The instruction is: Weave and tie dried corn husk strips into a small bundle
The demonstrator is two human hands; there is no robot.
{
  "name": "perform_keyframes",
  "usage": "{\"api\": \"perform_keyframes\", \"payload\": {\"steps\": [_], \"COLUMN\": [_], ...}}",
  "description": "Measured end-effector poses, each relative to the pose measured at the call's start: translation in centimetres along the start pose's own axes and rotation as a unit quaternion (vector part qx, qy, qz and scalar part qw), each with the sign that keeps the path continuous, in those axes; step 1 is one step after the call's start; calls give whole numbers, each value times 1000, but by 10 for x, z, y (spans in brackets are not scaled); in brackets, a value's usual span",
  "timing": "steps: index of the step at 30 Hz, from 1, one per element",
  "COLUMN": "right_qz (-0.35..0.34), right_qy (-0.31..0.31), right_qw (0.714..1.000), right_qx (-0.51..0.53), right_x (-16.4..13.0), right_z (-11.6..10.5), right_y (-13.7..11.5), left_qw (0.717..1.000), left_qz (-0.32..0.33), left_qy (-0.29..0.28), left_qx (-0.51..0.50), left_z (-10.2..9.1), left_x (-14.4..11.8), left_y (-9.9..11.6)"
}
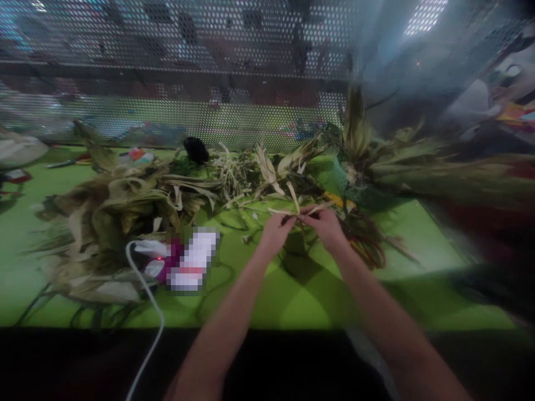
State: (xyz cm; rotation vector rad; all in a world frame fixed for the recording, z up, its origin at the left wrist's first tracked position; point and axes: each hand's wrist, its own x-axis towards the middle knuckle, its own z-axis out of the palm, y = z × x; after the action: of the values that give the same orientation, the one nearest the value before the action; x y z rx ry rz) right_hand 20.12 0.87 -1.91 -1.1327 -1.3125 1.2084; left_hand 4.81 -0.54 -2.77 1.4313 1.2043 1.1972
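Both hands pinch dried husk strips above the green worktop.

Left hand [276,233] and right hand [328,225] meet fingertip to fingertip, each gripping the pale husk strips [298,210] near where they cross, over the worktop [301,301]. Strips look papery, light, flat, likely brittle; best held close to the crossing. Husk pile [117,223] left, white cable [144,289], teal basket [355,189] behind.
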Motion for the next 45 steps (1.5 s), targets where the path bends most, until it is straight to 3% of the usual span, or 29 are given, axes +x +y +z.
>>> {"api": "perform_keyframes", "payload": {"steps": [5,9,13,19,25,29,35,40,45], "right_qz": [-68,-74,-2,97,50,17,-8,-13,11], "right_qy": [19,37,49,7,0,-40,54,66,96], "right_qw": [995,996,997,982,998,999,998,998,995], "right_qx": [-71,-39,66,164,40,23,16,-11,36], "right_x": [-1,1,5,1,-3,-5,-4,0,4], "right_z": [2,2,0,-1,-6,-1,2,-1,-1], "right_y": [3,3,3,-1,-13,-15,-13,-6,1], "left_qw": [991,977,988,990,997,996,991,994,994], "left_qz": [-63,-120,-84,-28,26,8,-36,-41,-17], "left_qy": [44,7,-36,-99,-67,-69,-2,-24,-56], "left_qx": [-111,-174,-126,-94,-26,-51,-128,-98,-92], "left_z": [10,9,1,-6,-12,-7,-3,-2,3], "left_x": [-1,-3,-2,-1,-5,-4,-2,-3,-3], "left_y": [-6,-4,1,6,16,12,3,4,2]}}
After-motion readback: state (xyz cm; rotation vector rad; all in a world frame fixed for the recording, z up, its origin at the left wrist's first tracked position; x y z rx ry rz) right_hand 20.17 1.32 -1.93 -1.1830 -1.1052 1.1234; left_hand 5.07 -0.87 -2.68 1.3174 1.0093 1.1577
